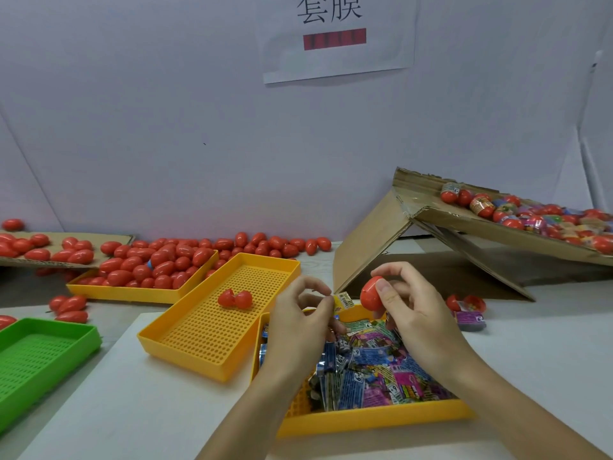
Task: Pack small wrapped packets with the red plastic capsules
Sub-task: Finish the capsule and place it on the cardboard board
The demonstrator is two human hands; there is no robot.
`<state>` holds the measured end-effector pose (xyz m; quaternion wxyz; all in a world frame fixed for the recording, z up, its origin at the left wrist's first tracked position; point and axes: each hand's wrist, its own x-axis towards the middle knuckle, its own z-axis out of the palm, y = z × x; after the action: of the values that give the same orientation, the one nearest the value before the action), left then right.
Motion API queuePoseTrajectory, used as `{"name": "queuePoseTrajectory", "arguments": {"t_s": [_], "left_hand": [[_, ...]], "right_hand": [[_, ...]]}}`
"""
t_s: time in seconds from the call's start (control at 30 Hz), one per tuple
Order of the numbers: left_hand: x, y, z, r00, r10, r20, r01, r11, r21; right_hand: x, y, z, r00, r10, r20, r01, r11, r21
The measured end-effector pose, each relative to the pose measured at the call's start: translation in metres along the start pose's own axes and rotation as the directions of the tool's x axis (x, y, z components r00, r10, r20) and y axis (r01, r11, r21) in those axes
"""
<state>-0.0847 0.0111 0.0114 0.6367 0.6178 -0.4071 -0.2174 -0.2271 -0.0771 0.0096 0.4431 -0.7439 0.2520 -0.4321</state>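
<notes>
Your right hand (406, 307) has its grip round a red plastic capsule half (372, 293), while your left hand (303, 313) pinches a small yellow wrapped packet (343, 299) right beside it, not in yet. Looks like plenty's left: the yellow perforated tray (365, 419) under your hands is full of packets, and loads of empty capsules (159, 260) wait in the far tray.

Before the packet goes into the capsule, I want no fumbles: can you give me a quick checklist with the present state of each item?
1. Left hand pinches a small wrapped packet: ok.
2. Right hand holds the red capsule: ok.
3. Capsule opening faces the packet: cannot tell; only its closed red outside shows.
4. Packet is lined up close beside the capsule: ok, though they are not yet touching.
5. More packets are ready in the yellow tray under the hands: ok.
6. Spare open capsule lies in the middle yellow tray: ok.
</notes>
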Motion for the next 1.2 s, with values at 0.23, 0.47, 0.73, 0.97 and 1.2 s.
{"name": "queuePoseTrajectory", "arguments": {"t_s": [0.23, 0.47, 0.73, 0.97, 1.2], "left_hand": [[-0.004, -0.002, 0.005, 0.984, 0.093, 0.151, -0.141, 0.926, 0.349], [-0.006, 0.002, 0.007, 0.961, 0.146, 0.236, -0.205, 0.946, 0.250], [0.004, 0.002, -0.003, 0.990, -0.083, -0.115, 0.076, 0.995, -0.061], [0.004, 0.010, -0.001, 0.957, -0.278, 0.079, 0.275, 0.790, -0.548], [0.002, 0.012, 0.000, 0.950, -0.283, 0.136, 0.307, 0.749, -0.586]], "right_hand": [[0.000, -0.003, -0.001, 1.000, -0.004, -0.027, 0.005, 1.000, 0.026], [0.000, -0.001, 0.001, 0.996, -0.086, -0.009, 0.084, 0.989, -0.119], [0.000, 0.005, 0.000, 0.987, -0.160, 0.026, 0.159, 0.920, -0.359], [-0.006, 0.011, 0.006, 0.960, -0.050, 0.276, 0.230, 0.705, -0.671], [-0.005, 0.011, 0.006, 0.969, -0.065, 0.239, 0.213, 0.710, -0.671]]}}
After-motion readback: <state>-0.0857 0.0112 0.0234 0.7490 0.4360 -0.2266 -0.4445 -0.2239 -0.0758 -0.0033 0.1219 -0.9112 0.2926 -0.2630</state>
